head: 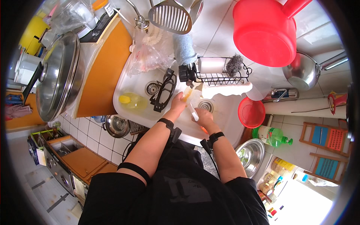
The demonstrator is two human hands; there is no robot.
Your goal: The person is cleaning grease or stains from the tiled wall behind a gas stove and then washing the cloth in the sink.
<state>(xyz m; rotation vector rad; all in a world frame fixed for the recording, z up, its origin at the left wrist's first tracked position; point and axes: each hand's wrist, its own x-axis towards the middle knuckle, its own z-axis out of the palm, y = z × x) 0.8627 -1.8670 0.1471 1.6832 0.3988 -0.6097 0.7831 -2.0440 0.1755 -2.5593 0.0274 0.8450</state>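
Observation:
Both hands are over the right basin of a white double sink [230, 112], just below the tap [190, 83]. My left hand [178, 104] holds a small yellowish piece [186, 95], partly see-through and too blurred to name. In my right hand [204, 117] is a slim white tool handle [193, 112], pointing toward the left hand; the tool's kind is unclear. Under the right wrist shows a bit of something orange [204, 130], mostly hidden. The basin's metal drain strainer [206, 105] lies just beyond the right hand.
The left basin holds a black stove grate [164, 92] and a yellow-capped bottle [133, 101]. A wire rack [222, 77] carries a steel scrubber [234, 65]. Right of the sink are a red basket [251, 112], green soap bottle [271, 136] and steel bowl [251, 156]. A red dipper [264, 36] hangs above.

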